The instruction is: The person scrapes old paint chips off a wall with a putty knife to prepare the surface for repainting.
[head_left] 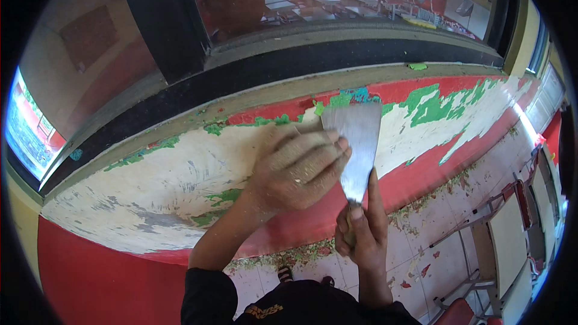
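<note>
A view looking down at a person's two bare hands working against a wall below a window. The right hand comes up from the lower edge, forearm nearly upright, its grip clenched around the handle of a wide metal scraper. The index finger is stretched straight up along the neck of the tool, and the thumb wraps the handle from the left. The blade fans upward from the handle, its broad top edge resting against the wall just under the sill.

The left hand reaches in from the lower left, forearm slanting up and to the right, wrist bent. Its palm faces the wall and its fingers lie flat, close together, pointing right, their tips pressing on the left part of the blade. It clutches nothing; it bears down on the metal. The back of this hand is dusted with pale grit.

The wall is patchy: a large off-white scraped area, scraps of green paint, and red paint above and below. Paint flakes lie along the foot of the wall on the tiled floor. To the right stands a desk with a metal frame. Above is a dark window frame.
</note>
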Motion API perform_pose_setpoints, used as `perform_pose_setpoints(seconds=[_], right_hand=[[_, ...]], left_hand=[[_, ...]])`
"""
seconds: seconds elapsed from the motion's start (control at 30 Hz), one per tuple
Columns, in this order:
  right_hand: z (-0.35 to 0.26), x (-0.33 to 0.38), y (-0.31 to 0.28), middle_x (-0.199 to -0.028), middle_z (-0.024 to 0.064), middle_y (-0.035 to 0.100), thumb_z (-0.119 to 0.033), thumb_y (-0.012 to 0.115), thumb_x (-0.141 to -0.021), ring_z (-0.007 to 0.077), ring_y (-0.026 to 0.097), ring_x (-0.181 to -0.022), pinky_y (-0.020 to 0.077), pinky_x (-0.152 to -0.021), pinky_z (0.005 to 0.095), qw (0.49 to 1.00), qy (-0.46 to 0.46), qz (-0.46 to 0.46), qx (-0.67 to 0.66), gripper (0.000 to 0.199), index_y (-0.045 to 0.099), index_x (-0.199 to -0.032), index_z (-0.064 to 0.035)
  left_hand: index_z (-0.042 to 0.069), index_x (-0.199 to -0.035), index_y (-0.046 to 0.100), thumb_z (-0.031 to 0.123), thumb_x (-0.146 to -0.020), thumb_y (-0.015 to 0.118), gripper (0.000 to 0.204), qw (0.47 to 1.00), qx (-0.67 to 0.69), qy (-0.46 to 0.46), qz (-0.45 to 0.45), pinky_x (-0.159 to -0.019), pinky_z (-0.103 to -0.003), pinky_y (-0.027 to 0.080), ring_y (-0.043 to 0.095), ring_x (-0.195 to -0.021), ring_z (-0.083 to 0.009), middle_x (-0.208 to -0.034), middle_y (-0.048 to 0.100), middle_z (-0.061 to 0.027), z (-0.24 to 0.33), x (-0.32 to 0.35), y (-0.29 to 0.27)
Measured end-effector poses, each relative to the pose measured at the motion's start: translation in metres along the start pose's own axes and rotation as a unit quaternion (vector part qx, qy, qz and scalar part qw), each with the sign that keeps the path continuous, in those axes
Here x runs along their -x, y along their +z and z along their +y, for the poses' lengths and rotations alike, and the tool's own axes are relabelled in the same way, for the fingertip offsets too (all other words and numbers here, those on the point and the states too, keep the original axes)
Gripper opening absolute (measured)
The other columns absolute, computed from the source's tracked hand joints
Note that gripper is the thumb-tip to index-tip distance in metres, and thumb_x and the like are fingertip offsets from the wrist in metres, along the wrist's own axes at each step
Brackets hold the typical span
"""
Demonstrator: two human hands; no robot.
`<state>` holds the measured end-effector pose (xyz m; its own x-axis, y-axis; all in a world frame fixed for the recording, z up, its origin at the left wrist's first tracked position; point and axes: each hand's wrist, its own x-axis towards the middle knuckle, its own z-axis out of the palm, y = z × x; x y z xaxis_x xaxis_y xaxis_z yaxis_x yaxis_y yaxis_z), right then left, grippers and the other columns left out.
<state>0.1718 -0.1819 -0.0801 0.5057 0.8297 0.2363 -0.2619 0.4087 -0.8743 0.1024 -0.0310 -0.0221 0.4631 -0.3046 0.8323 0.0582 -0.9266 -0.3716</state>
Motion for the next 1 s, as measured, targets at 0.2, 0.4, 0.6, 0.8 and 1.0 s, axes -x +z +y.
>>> perform_pose_setpoints(seconds=[0.2, 0.4, 0.6, 0.8, 1.0], right_hand=[[-0.005, 0.009, -0.008, -0.062, 0.0004, 0.040, -0.011, 0.037, -0.094, 0.0030, 0.031, -0.045, 0.0320, -0.038, 0.0188, 0.999, 0.024, -0.021, -0.011, 0.061, 0.001, -0.143, -0.0090], [-0.011, 0.007, -0.009, -0.062, 0.0000, 0.040, -0.009, 0.037, -0.094, 0.0033, 0.031, -0.044, 0.0329, -0.039, 0.0185, 1.000, 0.007, -0.020, -0.014, 0.059, 0.003, -0.143, -0.0101], [-0.013, 0.009, -0.013, -0.060, -0.0006, 0.040, -0.009, 0.038, -0.094, 0.0031, 0.033, -0.043, 0.0336, -0.039, 0.0189, 1.000, 0.026, -0.009, 0.004, 0.058, 0.006, -0.143, -0.0081], [-0.008, -0.005, -0.008, -0.058, -0.0016, 0.039, -0.010, 0.038, -0.094, 0.0030, 0.033, -0.043, 0.0338, -0.039, 0.0191, 0.999, -0.019, -0.020, 0.046, 0.058, 0.005, -0.142, -0.0059], [-0.002, 0.001, -0.009, -0.059, 0.0009, 0.037, -0.013, 0.037, -0.094, 0.0038, 0.028, -0.040, 0.0293, -0.032, 0.0192, 0.999, -0.014, -0.022, 0.037, 0.059, 0.004, -0.143, -0.0073]], left_hand=[[0.012, -0.076, 0.067, 0.010, -0.063, 0.067, 0.014, 1.000, -0.007, -0.007, 0.018, -0.064, -0.027, 0.040, 0.059, -0.087, -0.0097, -0.087, 0.062, 0.0045, 0.005, 0.002, 0.004], [0.015, -0.076, 0.068, 0.016, -0.060, 0.072, 0.017, 0.998, -0.031, -0.006, 0.053, -0.063, -0.028, 0.040, 0.061, -0.080, -0.0107, -0.084, 0.064, 0.0061, 0.001, -0.006, 0.006], [0.015, -0.075, 0.068, 0.013, -0.060, 0.071, 0.016, 0.999, -0.024, -0.010, 0.037, -0.064, -0.027, 0.040, 0.061, -0.078, -0.0096, -0.085, 0.064, 0.0065, 0.005, -0.007, 0.003], [0.013, -0.079, 0.067, 0.013, -0.065, 0.065, 0.014, 0.997, -0.066, -0.012, 0.046, -0.062, -0.027, 0.036, 0.059, -0.085, -0.0093, -0.087, 0.063, 0.0045, -0.008, -0.019, -0.002], [0.013, -0.080, 0.067, 0.012, -0.065, 0.064, 0.015, 0.999, -0.039, -0.021, 0.014, -0.063, -0.027, 0.037, 0.059, -0.085, -0.0084, -0.088, 0.062, 0.0059, 0.005, -0.001, 0.005]])
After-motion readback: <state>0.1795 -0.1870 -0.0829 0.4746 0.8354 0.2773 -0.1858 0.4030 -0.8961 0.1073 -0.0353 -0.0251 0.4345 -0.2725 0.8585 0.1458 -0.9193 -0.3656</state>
